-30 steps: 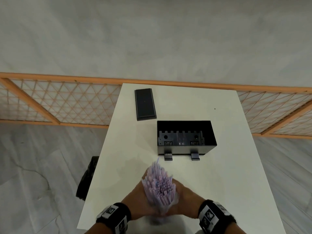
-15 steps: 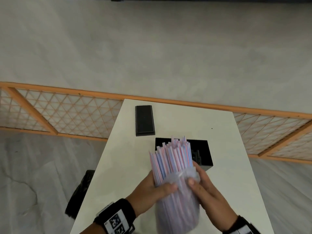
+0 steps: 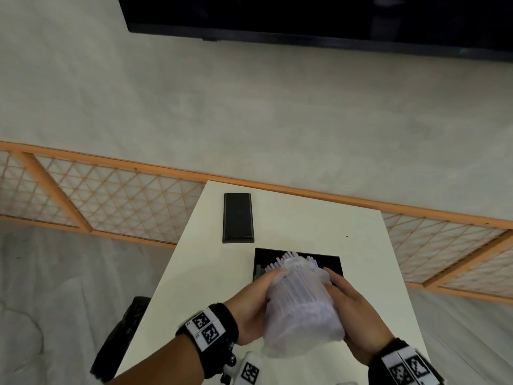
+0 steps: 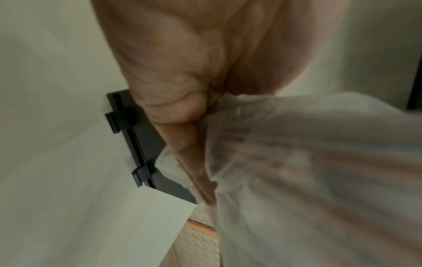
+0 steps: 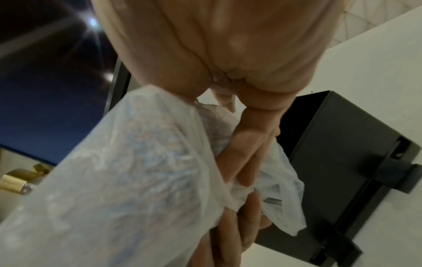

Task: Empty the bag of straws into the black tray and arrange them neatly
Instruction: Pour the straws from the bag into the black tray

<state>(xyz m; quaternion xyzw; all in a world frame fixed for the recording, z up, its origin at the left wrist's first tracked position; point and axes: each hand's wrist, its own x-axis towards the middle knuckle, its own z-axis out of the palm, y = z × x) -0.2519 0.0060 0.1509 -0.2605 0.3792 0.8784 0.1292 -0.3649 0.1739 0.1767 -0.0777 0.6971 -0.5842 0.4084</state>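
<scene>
A clear plastic bag full of pink, blue and white straws is tilted forward, its open mouth over the black tray. Straw tips poke out of the bag above the tray's inside. My left hand grips the bag's left side, and my right hand grips its right side near the mouth. In the left wrist view the bag fills the right and the tray shows behind my fingers. The right wrist view has my fingers pinching the bag beside the tray.
A flat black lid lies on the white table behind and left of the tray. A wooden lattice rail runs behind the table. A dark bag sits on the floor at the table's left edge.
The bag has gone from upright near the table's front edge to tilted forward over the tray. Both hands moved with it, away from me, and the head view tipped up.
</scene>
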